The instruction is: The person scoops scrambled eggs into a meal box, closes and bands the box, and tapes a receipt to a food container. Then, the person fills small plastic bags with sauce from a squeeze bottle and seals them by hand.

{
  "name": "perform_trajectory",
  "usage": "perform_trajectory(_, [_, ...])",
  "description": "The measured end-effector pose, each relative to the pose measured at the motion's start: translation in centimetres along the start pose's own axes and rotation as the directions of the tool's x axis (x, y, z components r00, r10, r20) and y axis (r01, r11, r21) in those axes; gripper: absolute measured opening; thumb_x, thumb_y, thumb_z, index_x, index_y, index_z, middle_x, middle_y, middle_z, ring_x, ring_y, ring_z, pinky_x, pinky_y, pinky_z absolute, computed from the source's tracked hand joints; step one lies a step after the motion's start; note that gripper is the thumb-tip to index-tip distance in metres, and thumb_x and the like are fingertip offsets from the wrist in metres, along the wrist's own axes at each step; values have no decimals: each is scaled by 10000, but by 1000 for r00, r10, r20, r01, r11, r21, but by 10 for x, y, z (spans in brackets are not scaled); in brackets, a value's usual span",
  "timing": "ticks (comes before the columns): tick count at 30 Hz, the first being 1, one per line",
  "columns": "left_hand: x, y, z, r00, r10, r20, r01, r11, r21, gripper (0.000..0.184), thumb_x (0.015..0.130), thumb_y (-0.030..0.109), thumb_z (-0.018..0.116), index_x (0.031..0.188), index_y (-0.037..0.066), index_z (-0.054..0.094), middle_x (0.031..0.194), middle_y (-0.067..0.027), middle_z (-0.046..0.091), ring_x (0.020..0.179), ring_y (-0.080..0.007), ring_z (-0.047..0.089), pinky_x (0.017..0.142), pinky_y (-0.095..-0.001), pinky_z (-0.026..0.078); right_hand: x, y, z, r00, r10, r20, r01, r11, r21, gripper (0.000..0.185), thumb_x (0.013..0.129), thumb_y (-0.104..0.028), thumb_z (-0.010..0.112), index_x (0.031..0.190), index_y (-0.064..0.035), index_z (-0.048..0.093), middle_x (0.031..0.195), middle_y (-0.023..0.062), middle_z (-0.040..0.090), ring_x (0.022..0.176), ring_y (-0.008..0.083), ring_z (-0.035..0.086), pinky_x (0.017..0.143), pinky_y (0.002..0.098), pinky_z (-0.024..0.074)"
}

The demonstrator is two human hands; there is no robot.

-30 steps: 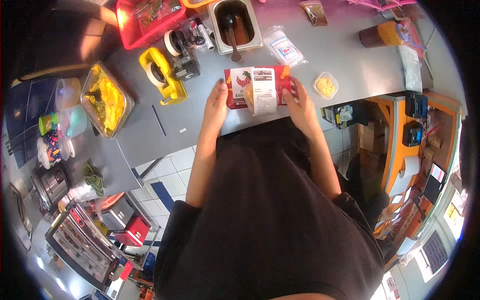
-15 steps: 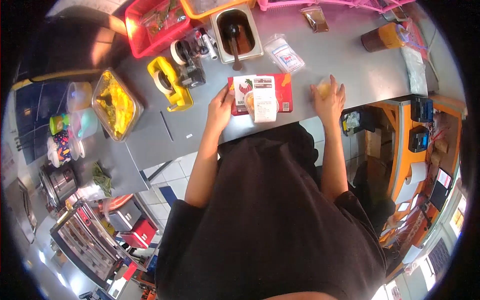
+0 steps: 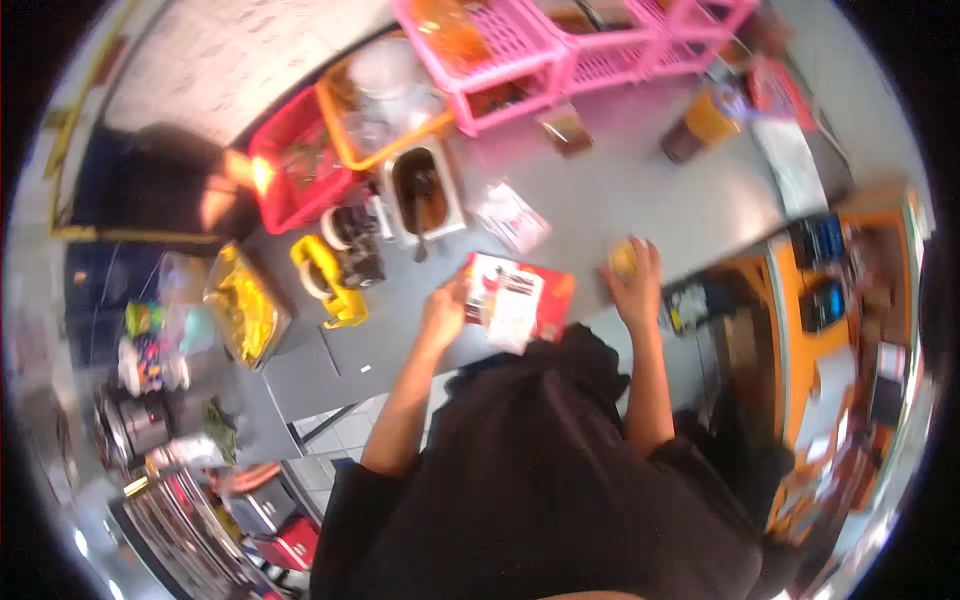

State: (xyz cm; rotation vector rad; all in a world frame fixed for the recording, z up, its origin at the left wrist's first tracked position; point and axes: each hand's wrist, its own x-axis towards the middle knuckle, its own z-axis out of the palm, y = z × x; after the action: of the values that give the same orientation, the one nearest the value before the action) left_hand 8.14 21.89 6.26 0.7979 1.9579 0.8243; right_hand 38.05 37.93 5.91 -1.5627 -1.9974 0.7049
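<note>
My left hand (image 3: 445, 315) is closed on the left edge of a flat red and white box (image 3: 556, 300) at the table's near edge. A white printed receipt (image 3: 515, 312) lies over the front of that box. To the right, apart from the box, my right hand (image 3: 637, 290) has its fingers curled round a small yellowish round item (image 3: 622, 260); blur hides what kind it is. Just beyond the box lies a clear packet with white and red contents (image 3: 514, 216).
A metal container (image 3: 440, 228) with a black ladle stands behind, beside a yellow tape dispenser (image 3: 345, 305). Red (image 3: 285, 215) and orange (image 3: 385, 155) baskets and pink racks (image 3: 510, 100) line the back. A tub of yellow food (image 3: 245, 310) sits left, a brown-filled cup (image 3: 690, 135) right.
My view has tilted up and blurred, showing more of the pink racks; the table things appear lower. The box looks slightly turned. Both hands keep their holds.
</note>
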Motion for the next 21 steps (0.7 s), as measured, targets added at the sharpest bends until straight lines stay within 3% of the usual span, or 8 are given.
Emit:
perform_trajectory(1, [4, -1, 11, 991, 125, -44, -118, 984, 130, 416, 1047, 302, 478, 1380, 76, 582, 1069, -203, 724, 929, -271, 714, 847, -383, 539, 4, 5, 0, 999, -25, 22, 25, 1000, 13, 736, 797, -238, 807, 1436, -79, 477, 1482, 300, 396, 1356, 462, 419, 1100, 497, 400])
perform_trajectory(3, [14, 6, 37, 942, 314, -117, -309, 949, 56, 375, 1034, 292, 494, 1297, 70, 643, 1083, -231, 706, 936, -283, 719, 835, -388, 541, 3, 26, 3, 998, -61, -22, 63, 989, 135, 652, 906, -295, 709, 1447, -38, 452, 1512, 291, 350, 1386, 436, 397, 1096, 454, 399])
perform_trajectory(8, [27, 73, 77, 957, 256, -134, -251, 967, 54, 344, 996, 329, 556, 1159, 74, 720, 1001, -192, 726, 919, -327, 718, 815, -391, 546, -19, 34, 5, 978, -206, -30, 207, 953, 220, 723, 979, -488, 559, 1490, -7, 384, 1585, 305, 182, 1455, 445, 270, 1154, 514, 292])
perform_trajectory(12, [47, 103, 104, 986, 60, -155, -84, 985, -149, 383, 938, 369, 656, 1070, 16, 722, 1009, -223, 716, 942, -325, 710, 820, -393, 541, -19, 46, 20, 969, -236, -77, 247, 947, 205, 731, 1003, -532, 493, 1498, -10, 368, 1578, 322, 186, 1460, 451, 248, 1161, 528, 267])
perform_trajectory(15, [59, 107, 112, 930, 144, -338, -196, 973, -125, 403, 935, 380, 676, 1023, -13, 702, 977, -211, 710, 887, -295, 701, 795, -381, 537, -7, 49, 21, 986, -109, -130, 151, 911, 383, 707, 1022, -520, 457, 1491, 1, 366, 1572, 314, 198, 1440, 439, 292, 1150, 519, 290])
perform_trajectory(17, [64, 105, 111, 910, 81, -408, -260, 876, -407, 415, 968, 394, 648, 1024, -16, 677, 918, -142, 694, 824, -217, 668, 754, -337, 529, 4, 48, 12, 972, -190, -136, 198, 979, 50, 704, 1032, -520, 431, 1477, 22, 370, 1546, 303, 244, 1383, 417, 378, 1124, 511, 332])
perform_trajectory(19, [65, 85, 107, 941, 26, -339, -207, 835, -510, 417, 1001, 400, 608, 1040, -12, 659, 883, -78, 665, 776, -139, 625, 703, -285, 512, 19, 55, 17, 960, -121, -253, 167, 972, 168, 652, 1056, -486, 378, 1441, 40, 404, 1507, 281, 330, 1313, 388, 455, 1094, 498, 366])
perform_trajectory(21, [42, 64, 86, 936, 21, -352, -220, 814, -538, 400, 1003, 383, 610, 1029, -13, 659, 865, -68, 663, 752, -126, 622, 677, -279, 512, 42, 16, -17, 888, -65, -455, 127, 986, 106, 691, 1054, -544, 281, 1391, 31, 462, 1445, 263, 422, 1373, 418, 371, 1130, 533, 303])
